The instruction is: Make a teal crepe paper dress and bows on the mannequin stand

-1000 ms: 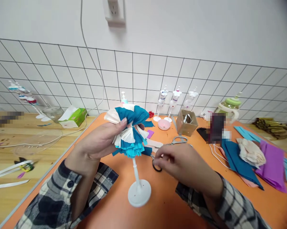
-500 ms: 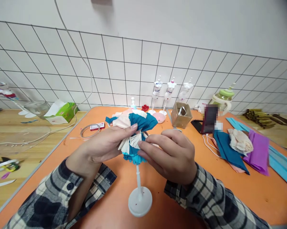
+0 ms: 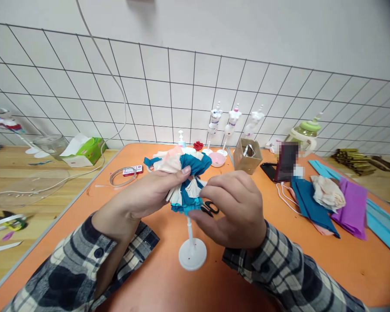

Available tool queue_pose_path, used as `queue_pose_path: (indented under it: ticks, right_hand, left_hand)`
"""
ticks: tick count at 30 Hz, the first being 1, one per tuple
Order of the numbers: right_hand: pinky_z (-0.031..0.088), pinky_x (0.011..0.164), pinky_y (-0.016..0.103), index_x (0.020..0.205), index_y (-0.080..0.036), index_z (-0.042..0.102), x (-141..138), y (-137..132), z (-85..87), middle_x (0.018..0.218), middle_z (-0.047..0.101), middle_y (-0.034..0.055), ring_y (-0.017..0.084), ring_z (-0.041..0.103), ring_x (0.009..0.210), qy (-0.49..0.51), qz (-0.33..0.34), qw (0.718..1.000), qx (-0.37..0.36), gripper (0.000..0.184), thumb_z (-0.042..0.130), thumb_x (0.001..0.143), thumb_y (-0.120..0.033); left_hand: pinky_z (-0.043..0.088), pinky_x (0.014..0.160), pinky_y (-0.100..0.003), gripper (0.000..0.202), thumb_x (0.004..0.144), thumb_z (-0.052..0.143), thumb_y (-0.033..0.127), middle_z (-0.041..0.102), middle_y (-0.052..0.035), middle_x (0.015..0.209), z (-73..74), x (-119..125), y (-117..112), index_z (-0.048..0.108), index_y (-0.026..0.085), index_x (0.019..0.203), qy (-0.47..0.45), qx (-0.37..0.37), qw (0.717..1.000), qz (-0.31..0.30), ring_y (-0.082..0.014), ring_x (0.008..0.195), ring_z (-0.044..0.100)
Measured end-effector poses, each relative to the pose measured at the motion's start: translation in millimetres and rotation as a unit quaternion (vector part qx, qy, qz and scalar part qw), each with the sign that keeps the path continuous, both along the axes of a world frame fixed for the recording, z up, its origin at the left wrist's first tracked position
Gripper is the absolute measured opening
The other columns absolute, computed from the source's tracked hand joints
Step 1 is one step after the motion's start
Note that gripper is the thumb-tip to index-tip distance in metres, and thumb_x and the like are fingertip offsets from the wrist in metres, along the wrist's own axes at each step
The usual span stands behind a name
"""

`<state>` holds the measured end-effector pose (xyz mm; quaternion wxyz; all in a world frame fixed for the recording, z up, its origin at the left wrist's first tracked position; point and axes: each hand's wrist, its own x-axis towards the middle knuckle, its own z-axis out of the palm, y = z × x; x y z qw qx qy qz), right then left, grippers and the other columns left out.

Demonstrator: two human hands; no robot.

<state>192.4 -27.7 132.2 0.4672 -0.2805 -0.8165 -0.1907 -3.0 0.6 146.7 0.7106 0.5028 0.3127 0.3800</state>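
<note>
My left hand (image 3: pixel 146 190) is closed around a small doll dress (image 3: pixel 195 164) of ruffled teal, cream and bright blue crepe paper, its thumb pressed on the upper teal ruffle. The dress sits on a white mannequin stand (image 3: pixel 192 254) with a round base; the figure's upper part is hidden by the paper. Just to the right, my right hand (image 3: pixel 235 210) has its thumb and fingers apart, fingertips close to the cream pleats. Whether they touch the paper I cannot tell. Black-handled scissors (image 3: pixel 211 208) lie behind, partly covered by my right hand.
White mannequins (image 3: pixel 233 117) stand at the back beside a cardboard box (image 3: pixel 247 156) and a pink bowl (image 3: pixel 217 160). Folded crepe paper (image 3: pixel 349 208) lies at right, near a phone on a stand (image 3: pixel 286 161). A green tissue pack (image 3: pixel 90 151) and coiled tubing (image 3: pixel 115 178) are at left.
My right thumb and fingers have parted from the pleats. The stand's base has shifted away from me, and the dress has turned slightly. The scissors now show behind it.
</note>
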Motion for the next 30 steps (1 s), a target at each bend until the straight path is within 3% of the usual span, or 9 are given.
queue_pose_path:
  ticks: [3, 7, 10, 16, 19, 23, 27, 30]
  right_hand:
    - [0.039, 0.070, 0.036, 0.090, -0.020, 0.067, -6, -1, -4.7, 0.084, 0.069, 0.0045, 0.019, 0.055, 0.076, -0.012, -0.035, 0.999, -0.015, 0.030, 0.060, 0.090, -0.050]
    - [0.040, 0.070, 0.034, 0.089, -0.021, 0.069, -7, 0, -7.9, 0.081, 0.069, 0.0022, 0.018, 0.054, 0.075, -0.025, -0.053, 0.998, -0.018, 0.011, 0.061, 0.091, -0.028]
    - [0.040, 0.068, 0.032, 0.085, -0.022, 0.069, -6, 1, -8.9, 0.075, 0.068, 0.0005, 0.017, 0.055, 0.072, -0.027, -0.054, 0.998, 0.006, 0.008, 0.061, 0.089, -0.021]
    - [0.038, 0.063, 0.031, 0.078, -0.021, 0.065, -8, 2, -11.6, 0.071, 0.064, -0.0003, 0.015, 0.051, 0.067, -0.069, -0.019, 0.997, 0.036, 0.011, 0.060, 0.087, -0.019]
    - [0.037, 0.062, 0.031, 0.073, -0.022, 0.062, -7, -2, -11.5, 0.073, 0.062, 0.0008, 0.015, 0.049, 0.065, -0.021, 0.030, 0.999, 0.011, 0.015, 0.058, 0.087, -0.026]
    - [0.042, 0.074, 0.035, 0.090, -0.022, 0.067, -6, -3, -12.8, 0.088, 0.066, 0.0041, 0.018, 0.057, 0.079, 0.054, 0.045, 0.997, 0.032, 0.015, 0.053, 0.086, -0.027]
    - [0.039, 0.080, 0.037, 0.106, -0.023, 0.069, -7, 5, -20.0, 0.103, 0.072, 0.0016, 0.021, 0.056, 0.090, -0.011, -0.013, 0.997, 0.071, 0.024, 0.059, 0.085, -0.027]
    - [0.037, 0.074, 0.037, 0.102, -0.023, 0.071, -6, 10, -25.0, 0.099, 0.074, -0.0030, 0.018, 0.055, 0.085, -0.062, 0.014, 0.992, 0.109, 0.022, 0.060, 0.083, -0.022]
  left_hand:
    - [0.049, 0.057, -0.021, 0.030, 0.090, 0.065, 0.039, 0.066, -0.0030, 0.070, -0.3, 4, -2, 0.069, 0.012, 0.076, 0.009, -0.001, 1.000, 0.002, -0.0126, 0.063, 0.059]
    - [0.050, 0.056, -0.023, 0.029, 0.089, 0.067, 0.038, 0.065, -0.0033, 0.072, 0.2, 4, -1, 0.069, 0.012, 0.079, -0.002, -0.011, 1.000, 0.007, -0.0131, 0.063, 0.059]
    - [0.051, 0.057, -0.024, 0.027, 0.088, 0.068, 0.039, 0.063, -0.0023, 0.071, 0.6, 3, 1, 0.068, 0.012, 0.084, -0.009, -0.011, 0.999, 0.033, -0.0136, 0.062, 0.060]
    - [0.052, 0.062, -0.025, 0.028, 0.088, 0.068, 0.038, 0.067, -0.0050, 0.076, 1.9, 3, 1, 0.068, 0.011, 0.081, -0.007, -0.004, 0.999, 0.038, -0.0151, 0.067, 0.062]
    - [0.052, 0.062, -0.025, 0.031, 0.090, 0.066, 0.040, 0.067, -0.0054, 0.074, 1.2, 3, 1, 0.070, 0.010, 0.083, -0.003, 0.005, 1.000, 0.029, -0.0154, 0.067, 0.063]
    - [0.053, 0.062, -0.023, 0.028, 0.089, 0.067, 0.039, 0.067, -0.0045, 0.075, 0.5, 4, 1, 0.070, 0.012, 0.085, -0.016, 0.019, 0.999, 0.034, -0.0144, 0.069, 0.062]
    - [0.052, 0.059, -0.021, 0.030, 0.085, 0.072, 0.039, 0.066, -0.0045, 0.072, 1.9, 4, -1, 0.069, 0.011, 0.076, -0.008, -0.007, 0.999, 0.046, -0.0132, 0.065, 0.060]
    - [0.053, 0.058, -0.021, 0.029, 0.083, 0.074, 0.038, 0.066, -0.0043, 0.069, 2.3, 3, 0, 0.070, 0.010, 0.075, -0.004, -0.031, 0.999, 0.040, -0.0126, 0.061, 0.060]
